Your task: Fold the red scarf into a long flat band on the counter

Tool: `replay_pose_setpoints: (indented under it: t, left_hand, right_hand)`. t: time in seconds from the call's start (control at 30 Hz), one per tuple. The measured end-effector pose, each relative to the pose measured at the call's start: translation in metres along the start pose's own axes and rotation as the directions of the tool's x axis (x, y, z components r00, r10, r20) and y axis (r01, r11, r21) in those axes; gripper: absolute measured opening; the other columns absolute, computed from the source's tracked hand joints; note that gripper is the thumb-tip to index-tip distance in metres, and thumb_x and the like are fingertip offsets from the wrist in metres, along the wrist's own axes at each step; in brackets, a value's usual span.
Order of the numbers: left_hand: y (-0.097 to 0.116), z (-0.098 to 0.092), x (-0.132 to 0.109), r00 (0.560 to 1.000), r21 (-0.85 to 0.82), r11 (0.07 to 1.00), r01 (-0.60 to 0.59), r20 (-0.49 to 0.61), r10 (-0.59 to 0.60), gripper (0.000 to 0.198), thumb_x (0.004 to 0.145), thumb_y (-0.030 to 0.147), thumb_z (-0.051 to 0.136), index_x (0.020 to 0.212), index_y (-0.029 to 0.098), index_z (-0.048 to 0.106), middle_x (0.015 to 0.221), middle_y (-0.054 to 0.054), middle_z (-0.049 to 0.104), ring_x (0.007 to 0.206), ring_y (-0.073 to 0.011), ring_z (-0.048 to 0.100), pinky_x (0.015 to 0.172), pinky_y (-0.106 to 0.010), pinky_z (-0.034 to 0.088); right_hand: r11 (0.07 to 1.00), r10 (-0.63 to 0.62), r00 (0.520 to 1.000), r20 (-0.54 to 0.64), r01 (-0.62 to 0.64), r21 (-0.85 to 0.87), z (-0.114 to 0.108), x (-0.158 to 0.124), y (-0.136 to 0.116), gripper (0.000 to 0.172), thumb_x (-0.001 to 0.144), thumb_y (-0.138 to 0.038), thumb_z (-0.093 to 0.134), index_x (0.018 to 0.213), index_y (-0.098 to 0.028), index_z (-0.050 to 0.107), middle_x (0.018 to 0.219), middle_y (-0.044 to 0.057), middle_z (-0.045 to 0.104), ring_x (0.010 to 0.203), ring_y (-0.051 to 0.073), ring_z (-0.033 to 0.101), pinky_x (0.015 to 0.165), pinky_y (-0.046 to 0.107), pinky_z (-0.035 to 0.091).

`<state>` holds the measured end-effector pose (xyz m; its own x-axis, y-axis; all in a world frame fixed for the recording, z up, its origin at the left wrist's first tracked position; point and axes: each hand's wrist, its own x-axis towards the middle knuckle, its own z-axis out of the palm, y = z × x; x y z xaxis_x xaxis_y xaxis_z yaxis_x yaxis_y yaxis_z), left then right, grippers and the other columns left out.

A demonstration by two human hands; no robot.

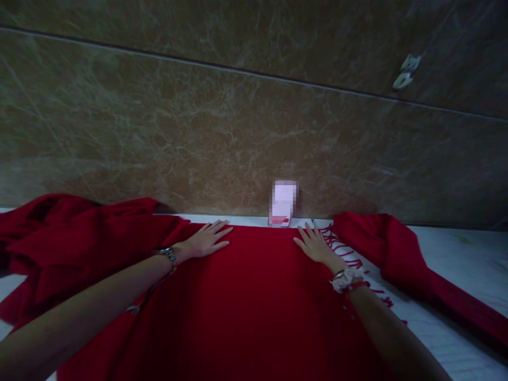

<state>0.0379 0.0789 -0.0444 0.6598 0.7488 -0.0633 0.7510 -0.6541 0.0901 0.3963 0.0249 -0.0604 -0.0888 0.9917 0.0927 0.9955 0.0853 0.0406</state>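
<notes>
Red cloth (257, 301) bears one left hand (204, 242) and one right hand (315, 246).

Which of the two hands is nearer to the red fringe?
The right hand: the fringe lies beside it, while the left hand rests farther away.

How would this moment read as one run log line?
left hand: flat on red cloth | right hand: flat on same cloth, near red fringe | at cloth's far edge: pale item, blurred
</notes>
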Motion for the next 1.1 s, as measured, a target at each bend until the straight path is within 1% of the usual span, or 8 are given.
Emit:
replay_pose_setpoints:
  t: [0.1, 0.17, 0.27, 0.37, 0.53, 0.9, 1.0, 1.1]
  left_hand:
    - [0.003, 0.002, 0.000, 0.998, -0.020, 1.000, -0.014, -0.066, 0.013, 0.053, 0.092, 0.049, 0.024, 0.138, 0.024, 0.027, 0.147, -0.008, 0.015, 0.134, -0.0255, 0.013, 0.105, -0.045, 0.017]
    - [0.004, 0.007, -0.002, 0.996, -0.022, 0.999, -0.033, -0.085, 0.031, 0.054, 0.092, 0.050, 0.022, 0.138, 0.023, 0.028, 0.147, -0.008, 0.017, 0.134, -0.0246, 0.015, 0.106, -0.044, 0.016]
    - [0.004, 0.013, -0.004, 0.997, -0.016, 0.999, -0.047, -0.055, 0.046, 0.054, 0.092, 0.050, 0.022, 0.138, 0.024, 0.028, 0.146, -0.008, 0.021, 0.133, -0.0234, 0.018, 0.106, -0.043, 0.016]
    - [0.004, 0.014, -0.005, 0.998, -0.015, 0.999, -0.032, -0.046, 0.031, 0.052, 0.092, 0.048, 0.022, 0.138, 0.025, 0.028, 0.146, -0.007, 0.021, 0.133, -0.0220, 0.019, 0.106, -0.041, 0.015]
    - [0.006, 0.013, -0.004, 0.998, 0.014, 1.000, -0.022, -0.064, 0.022, 0.051, 0.092, 0.045, 0.023, 0.137, 0.023, 0.030, 0.146, -0.007, 0.022, 0.133, -0.0217, 0.020, 0.106, -0.041, 0.017]
    - [0.019, 0.007, -0.007, 0.998, 0.002, 1.000, 0.018, -0.063, -0.017, 0.051, 0.091, 0.042, 0.025, 0.137, 0.019, 0.032, 0.145, -0.009, 0.023, 0.132, -0.0234, 0.021, 0.105, -0.043, 0.021]
    - [0.022, 0.003, -0.005, 0.999, -0.007, 1.000, 0.013, -0.048, -0.014, 0.051, 0.091, 0.039, 0.026, 0.136, 0.016, 0.034, 0.145, -0.012, 0.022, 0.133, -0.0249, 0.021, 0.105, -0.044, 0.020]
    - [0.033, 0.001, 0.000, 0.997, -0.024, 0.999, -0.027, -0.067, 0.025, 0.051, 0.090, 0.039, 0.029, 0.133, 0.013, 0.038, 0.145, -0.013, 0.023, 0.132, -0.0245, 0.022, 0.106, -0.040, 0.020]
  right_hand:
    - [0.997, 0.074, 0.996, -0.057, -0.074, 0.005, -0.009, -0.011, -0.019, 0.064, 0.088, -0.052, 0.021, 0.136, -0.012, 0.034, 0.144, 0.017, 0.024, 0.131, 0.036, 0.019, 0.101, 0.056, 0.021]
    - [0.998, 0.046, 0.999, -0.022, -0.045, 0.035, -0.013, -0.022, -0.033, 0.066, 0.087, -0.055, 0.022, 0.137, -0.014, 0.031, 0.145, 0.015, 0.023, 0.131, 0.036, 0.020, 0.101, 0.057, 0.022]
    - [0.998, -0.005, 0.998, 0.062, 0.001, 0.063, -0.014, -0.036, -0.044, 0.066, 0.086, -0.057, 0.021, 0.138, -0.017, 0.030, 0.144, 0.013, 0.027, 0.131, 0.033, 0.021, 0.102, 0.053, 0.022]
    - [0.998, -0.033, 0.996, 0.083, 0.028, 0.059, -0.016, -0.039, -0.043, 0.063, 0.088, -0.054, 0.020, 0.138, -0.018, 0.031, 0.144, 0.011, 0.027, 0.132, 0.030, 0.021, 0.105, 0.049, 0.021]
    - [0.998, -0.014, 0.993, 0.120, 0.006, 0.062, -0.021, -0.035, -0.040, 0.060, 0.089, -0.051, 0.022, 0.139, -0.018, 0.028, 0.146, 0.010, 0.022, 0.133, 0.028, 0.017, 0.106, 0.048, 0.018]
    - [0.997, 0.001, 0.993, 0.122, -0.010, 0.071, -0.026, -0.048, -0.034, 0.061, 0.088, -0.053, 0.024, 0.138, -0.017, 0.029, 0.146, 0.012, 0.023, 0.133, 0.027, 0.016, 0.106, 0.047, 0.018]
    - [0.998, 0.020, 0.996, 0.091, -0.026, 0.061, -0.031, -0.051, -0.038, 0.063, 0.088, -0.055, 0.025, 0.138, -0.017, 0.030, 0.147, 0.013, 0.018, 0.134, 0.031, 0.011, 0.106, 0.050, 0.016]
    - [0.996, -0.026, 0.999, 0.031, 0.023, 0.089, -0.036, -0.056, -0.052, 0.066, 0.086, -0.058, 0.024, 0.138, -0.018, 0.028, 0.148, 0.012, 0.013, 0.134, 0.032, 0.006, 0.105, 0.054, 0.014]
